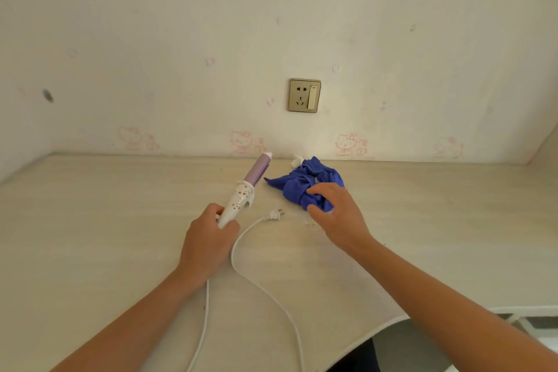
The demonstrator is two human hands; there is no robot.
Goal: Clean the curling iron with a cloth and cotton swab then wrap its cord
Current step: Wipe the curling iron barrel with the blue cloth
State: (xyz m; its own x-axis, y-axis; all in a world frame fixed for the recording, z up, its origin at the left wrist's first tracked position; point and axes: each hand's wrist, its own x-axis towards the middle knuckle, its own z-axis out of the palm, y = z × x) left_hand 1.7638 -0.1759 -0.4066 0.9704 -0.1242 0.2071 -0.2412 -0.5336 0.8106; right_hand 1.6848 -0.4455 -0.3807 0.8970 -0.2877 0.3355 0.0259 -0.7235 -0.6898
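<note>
Head camera, nearest things first: what do we have?

– We see the white cord (232, 254) looping across the pale table (90, 220) and running off its near edge. Its plug (274, 214) lies loose on the table between our two hands.

– And the hands?

– Our left hand (208, 238) is curled round the white handle of the curling iron (241, 199) and holds it tilted, with the lilac barrel pointing away toward the wall. Our right hand (335, 211) grips nothing. Its fingers are spread and loosely bent over the near edge of the blue cloth (302, 181). We cannot tell whether they touch it.

– Where is the cloth?

– It lies crumpled on the table, just right of the barrel. A small white lump (297, 161) sits at its far edge.

– Beyond that?

– A gold wall socket (304, 96) is set in the cartoon-printed wallpaper (181, 39) above the table.
</note>
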